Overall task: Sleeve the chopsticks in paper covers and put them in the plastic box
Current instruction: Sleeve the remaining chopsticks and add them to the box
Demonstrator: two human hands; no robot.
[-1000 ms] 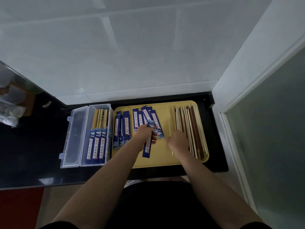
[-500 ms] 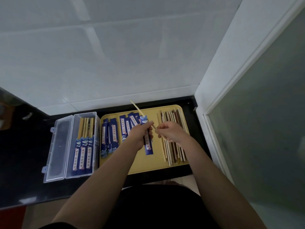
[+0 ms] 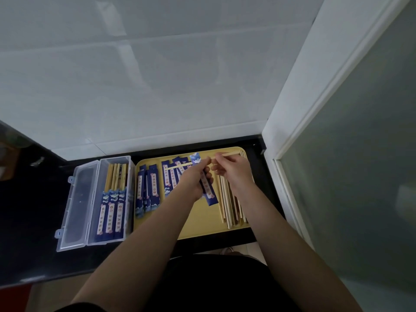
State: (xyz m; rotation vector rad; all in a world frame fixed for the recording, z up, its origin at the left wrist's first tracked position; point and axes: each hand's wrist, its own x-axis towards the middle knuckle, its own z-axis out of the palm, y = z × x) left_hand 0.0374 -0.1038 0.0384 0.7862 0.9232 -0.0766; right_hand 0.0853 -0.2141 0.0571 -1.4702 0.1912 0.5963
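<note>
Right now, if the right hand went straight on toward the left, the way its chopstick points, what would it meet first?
Most likely the open mouth of the blue paper sleeve held in the left hand. The chopstick in the right hand points there, though depth is hard to judge from this single view.

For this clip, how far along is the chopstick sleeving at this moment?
Done: three sleeved pairs lie in the clear plastic box. In hand: the left hand holds a blue paper cover, while the right hand holds pale wooden chopsticks near its top end. Left: a pile of bare chopsticks and spare blue covers on the yellow tray.
</note>
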